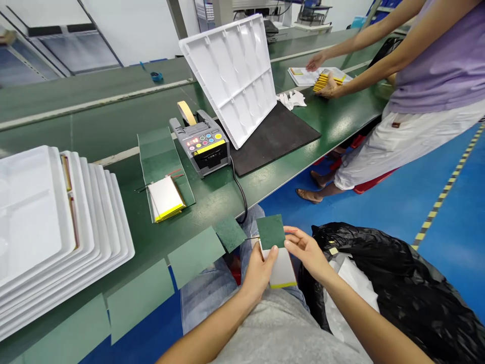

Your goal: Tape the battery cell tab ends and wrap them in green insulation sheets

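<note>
Over my lap, my left hand (pixel 261 268) grips a flat white battery pack (pixel 281 270) with a yellow lower edge, thumb on its face. A green square sheet (pixel 270 231) covers the pack's upper end, and a thin dark wire sticks out to the left. My right hand (pixel 306 250) pinches at the right edge of the green sheet, its fingertips partly hidden. More green sheets (pixel 196 256) lie in a row along the table edge. A small stack of similar packs (pixel 166 197) with red and black wires rests on a green strip.
Stacked white trays (pixel 123 242) stand at the left. A grey tape dispenser (pixel 204 144) and a tilted white tray (pixel 235 76) stand beyond, near a black mat (pixel 276 136). A black bag (pixel 409 283) lies at right. Another person (pixel 435 65) handles yellow-edged packs at the back right.
</note>
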{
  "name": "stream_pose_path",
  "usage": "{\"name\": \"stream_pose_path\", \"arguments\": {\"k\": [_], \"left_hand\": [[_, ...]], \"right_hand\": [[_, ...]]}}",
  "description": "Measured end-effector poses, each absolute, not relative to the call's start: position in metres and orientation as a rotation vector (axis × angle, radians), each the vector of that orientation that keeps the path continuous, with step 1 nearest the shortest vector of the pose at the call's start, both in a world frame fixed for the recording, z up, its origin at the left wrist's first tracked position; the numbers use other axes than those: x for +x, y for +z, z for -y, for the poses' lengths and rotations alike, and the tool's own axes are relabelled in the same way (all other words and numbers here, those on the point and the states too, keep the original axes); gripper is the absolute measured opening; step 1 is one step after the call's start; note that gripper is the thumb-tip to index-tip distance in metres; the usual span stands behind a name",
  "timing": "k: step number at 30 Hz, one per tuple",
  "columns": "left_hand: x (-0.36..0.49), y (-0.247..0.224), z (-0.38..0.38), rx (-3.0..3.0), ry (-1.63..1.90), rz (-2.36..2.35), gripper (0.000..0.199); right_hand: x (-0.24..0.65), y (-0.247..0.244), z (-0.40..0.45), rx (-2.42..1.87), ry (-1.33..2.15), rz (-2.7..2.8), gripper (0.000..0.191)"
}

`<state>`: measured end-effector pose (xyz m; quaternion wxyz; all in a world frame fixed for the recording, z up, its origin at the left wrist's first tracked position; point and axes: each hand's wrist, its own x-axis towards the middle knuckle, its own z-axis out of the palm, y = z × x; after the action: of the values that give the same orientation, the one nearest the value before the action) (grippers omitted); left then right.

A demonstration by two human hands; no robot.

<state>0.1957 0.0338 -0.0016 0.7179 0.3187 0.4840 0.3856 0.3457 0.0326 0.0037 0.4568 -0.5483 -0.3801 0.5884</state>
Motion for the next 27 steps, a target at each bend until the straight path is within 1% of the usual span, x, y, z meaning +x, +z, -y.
{"name": "stream_pose_path", "arguments": {"k": [3,6,9,11,12,15,17,21,27], "left_hand": [[0.175,0.012,-0.038,0.909,0.835,-1.137,0.032],[0.151,0.028,-0.04,1.078,0.798,-1.205,0.025],[0.13,0.045,-0.038,1.262,0.741,-1.302,0.023],[0.12,0.056,-0.034,1.389,0.68,-1.373,0.029],[0.115,0.061,-0.033,1.433,0.644,-1.389,0.037],[0.106,0.073,-0.026,1.467,0.623,-1.387,0.075],[0.103,0.078,-0.021,1.5,0.698,-1.397,0.089],[0.094,0.075,-0.014,1.681,0.831,-1.295,0.095],[0.076,0.063,-0.01,1.726,1.009,-1.178,0.091]], "right_hand": [[0.357,0.032,-0.043,-1.3,1.249,1.08,0.043],[0.354,0.066,-0.058,-1.29,1.002,1.382,0.034],[0.337,0.094,-0.07,-1.302,0.932,1.705,0.017],[0.324,0.105,-0.075,-1.275,0.974,1.808,0.017],[0.319,0.108,-0.078,-1.249,1.018,1.82,0.019],[0.308,0.109,-0.084,-1.174,1.198,1.757,0.024],[0.301,0.105,-0.088,-1.126,1.355,1.683,0.028],[0.285,0.097,-0.093,-0.961,1.771,1.479,0.035],[0.256,0.083,-0.09,-0.768,2.281,1.244,0.039]]}}
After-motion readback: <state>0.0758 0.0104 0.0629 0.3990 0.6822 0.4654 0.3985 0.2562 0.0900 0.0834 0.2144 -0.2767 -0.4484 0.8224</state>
